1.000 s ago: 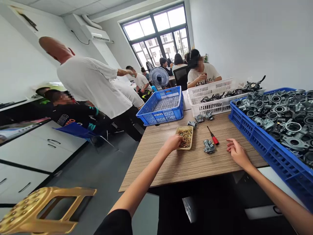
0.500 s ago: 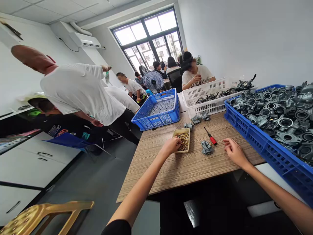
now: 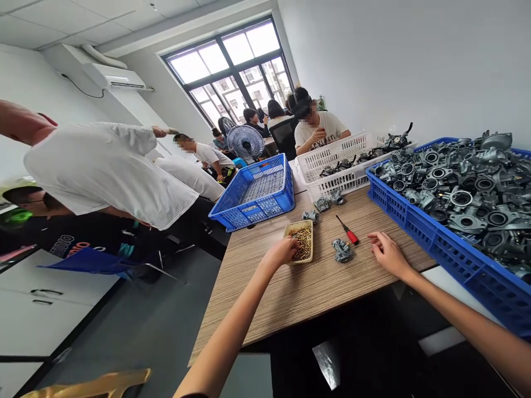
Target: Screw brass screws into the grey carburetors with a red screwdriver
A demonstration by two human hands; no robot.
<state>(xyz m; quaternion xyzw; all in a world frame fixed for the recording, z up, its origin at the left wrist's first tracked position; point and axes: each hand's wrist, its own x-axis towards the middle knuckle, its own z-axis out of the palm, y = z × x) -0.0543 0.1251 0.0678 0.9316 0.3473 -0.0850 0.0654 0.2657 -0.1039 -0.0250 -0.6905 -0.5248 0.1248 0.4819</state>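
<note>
My left hand (image 3: 282, 251) reaches over the near left rim of a small cream tray (image 3: 312, 253) full of small brass-coloured parts (image 3: 303, 239). Its fingers are pinched together down among these parts; what sits between the fingertips is hidden. To the right of the tray a grey metal carburetor (image 3: 342, 251) lies on the wooden table. A screwdriver (image 3: 352, 236) with a red handle rests just beyond it. My right hand (image 3: 386, 254) lies on the tabletop right of the screwdriver, fingers apart and loosely bent, holding nothing.
Several more carburetors (image 3: 322, 204) lie behind the tray. A blue crate (image 3: 253, 213) stands at the back left, a white basket (image 3: 332, 179) at the back. A large blue crate heaped with carburetors (image 3: 460, 221) fills the right. Co-workers sit beyond; a person (image 3: 112, 166) stands left.
The camera view has turned slightly right, so the scene shifts left. My left hand stays at the tray, and my right hand keeps its place on the table.
</note>
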